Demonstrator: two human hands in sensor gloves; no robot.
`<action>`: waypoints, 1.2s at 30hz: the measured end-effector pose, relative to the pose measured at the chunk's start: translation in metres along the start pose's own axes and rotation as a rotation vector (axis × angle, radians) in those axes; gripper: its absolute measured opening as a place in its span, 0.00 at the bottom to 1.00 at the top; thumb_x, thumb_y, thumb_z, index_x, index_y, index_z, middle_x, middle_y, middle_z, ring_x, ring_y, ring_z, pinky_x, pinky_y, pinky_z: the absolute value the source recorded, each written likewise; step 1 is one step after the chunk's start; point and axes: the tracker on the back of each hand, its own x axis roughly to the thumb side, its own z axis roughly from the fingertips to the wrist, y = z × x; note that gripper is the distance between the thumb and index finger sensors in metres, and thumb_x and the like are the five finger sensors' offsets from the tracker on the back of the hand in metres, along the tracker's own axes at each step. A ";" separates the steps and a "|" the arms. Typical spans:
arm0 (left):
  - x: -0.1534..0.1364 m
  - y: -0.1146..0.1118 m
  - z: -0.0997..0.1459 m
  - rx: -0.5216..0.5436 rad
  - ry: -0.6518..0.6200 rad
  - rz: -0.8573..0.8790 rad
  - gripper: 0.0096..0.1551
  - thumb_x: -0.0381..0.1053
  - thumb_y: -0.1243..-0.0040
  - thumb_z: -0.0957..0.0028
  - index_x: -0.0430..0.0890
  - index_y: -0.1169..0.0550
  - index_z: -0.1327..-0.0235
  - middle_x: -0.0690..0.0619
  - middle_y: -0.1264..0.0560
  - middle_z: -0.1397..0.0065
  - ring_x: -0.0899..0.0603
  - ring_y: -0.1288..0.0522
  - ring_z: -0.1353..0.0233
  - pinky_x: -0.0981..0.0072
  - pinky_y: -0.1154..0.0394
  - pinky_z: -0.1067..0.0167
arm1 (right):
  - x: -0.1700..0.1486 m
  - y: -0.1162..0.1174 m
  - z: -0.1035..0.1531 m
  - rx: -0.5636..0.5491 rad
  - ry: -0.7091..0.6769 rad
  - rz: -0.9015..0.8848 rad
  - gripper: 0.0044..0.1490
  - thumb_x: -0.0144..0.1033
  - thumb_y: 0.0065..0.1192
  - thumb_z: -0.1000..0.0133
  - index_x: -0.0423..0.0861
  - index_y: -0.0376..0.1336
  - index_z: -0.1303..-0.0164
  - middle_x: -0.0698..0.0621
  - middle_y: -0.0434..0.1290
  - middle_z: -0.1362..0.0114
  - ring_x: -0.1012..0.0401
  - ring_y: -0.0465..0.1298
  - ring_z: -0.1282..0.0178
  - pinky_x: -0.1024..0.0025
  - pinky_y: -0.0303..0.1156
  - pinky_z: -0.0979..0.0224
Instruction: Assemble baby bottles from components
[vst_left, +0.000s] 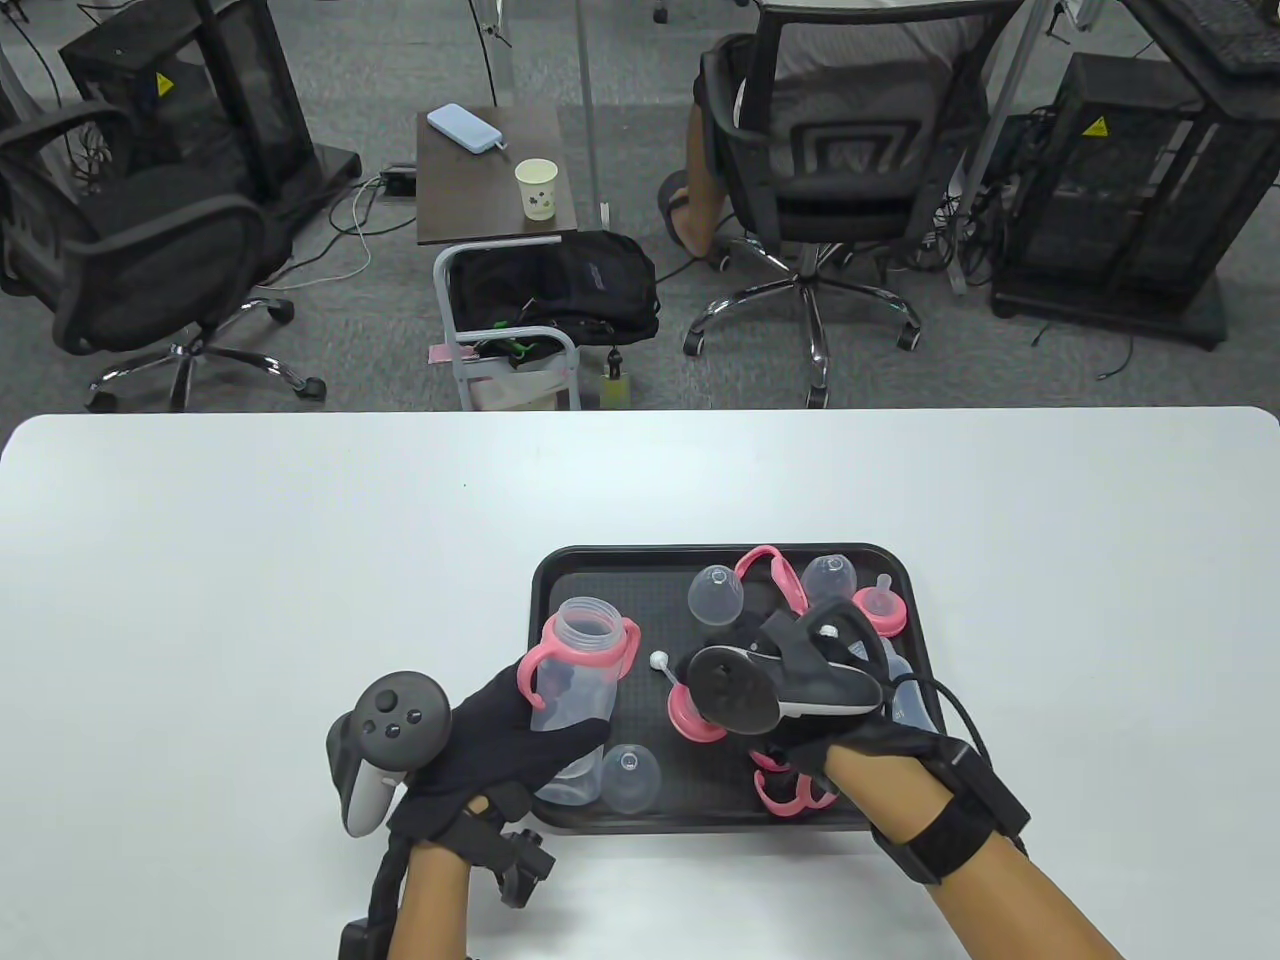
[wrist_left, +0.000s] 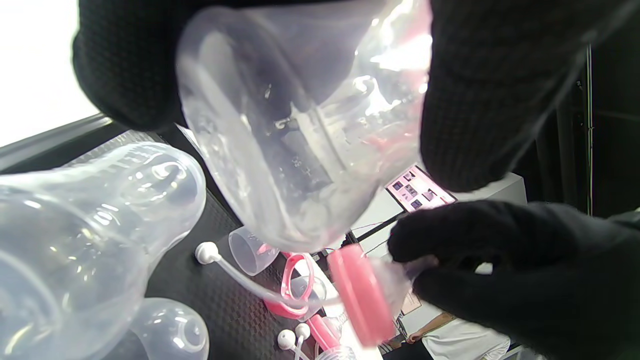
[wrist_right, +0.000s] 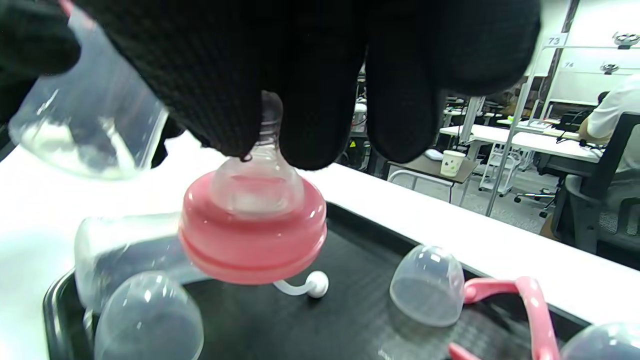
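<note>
My left hand (vst_left: 500, 740) grips a clear bottle (vst_left: 575, 670) with a pink handle ring on its neck, tilted with the open mouth up, above the left end of the black tray (vst_left: 545, 600). The left wrist view shows the bottle's base close up (wrist_left: 300, 125). My right hand (vst_left: 740, 640) pinches the clear nipple of a pink collar (vst_left: 692, 712), with a straw and white ball (vst_left: 659, 661) hanging from it, just right of the bottle. In the right wrist view my fingers (wrist_right: 300, 75) hold the nipple above the collar (wrist_right: 252, 235).
In the tray lie another clear bottle (vst_left: 570, 780), clear dome caps (vst_left: 630, 778) (vst_left: 716, 592) (vst_left: 828, 578), a second pink collar with nipple (vst_left: 880, 608), pink handle rings (vst_left: 775, 575) (vst_left: 785, 790) and a bottle (vst_left: 905, 690) beside my right wrist. White table (vst_left: 250, 560) surrounds the tray.
</note>
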 end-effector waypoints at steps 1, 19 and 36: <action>0.000 0.000 0.000 0.002 -0.001 0.000 0.58 0.76 0.24 0.58 0.47 0.29 0.19 0.45 0.25 0.24 0.32 0.20 0.32 0.53 0.15 0.46 | -0.001 -0.004 -0.002 -0.011 0.002 0.004 0.28 0.42 0.78 0.46 0.48 0.71 0.36 0.45 0.81 0.38 0.43 0.79 0.39 0.43 0.72 0.37; 0.000 0.000 0.000 -0.006 -0.008 0.008 0.58 0.76 0.24 0.58 0.47 0.29 0.19 0.45 0.25 0.24 0.32 0.20 0.32 0.53 0.15 0.46 | -0.027 -0.060 -0.011 -0.137 0.123 -0.052 0.28 0.41 0.76 0.44 0.47 0.71 0.35 0.44 0.81 0.38 0.43 0.80 0.39 0.43 0.73 0.37; 0.001 -0.010 -0.003 -0.045 -0.001 -0.039 0.58 0.76 0.24 0.58 0.47 0.29 0.19 0.45 0.25 0.24 0.32 0.20 0.32 0.52 0.15 0.47 | -0.030 -0.162 0.019 -0.403 0.163 -0.074 0.27 0.39 0.76 0.43 0.47 0.70 0.33 0.43 0.80 0.35 0.42 0.79 0.38 0.42 0.72 0.36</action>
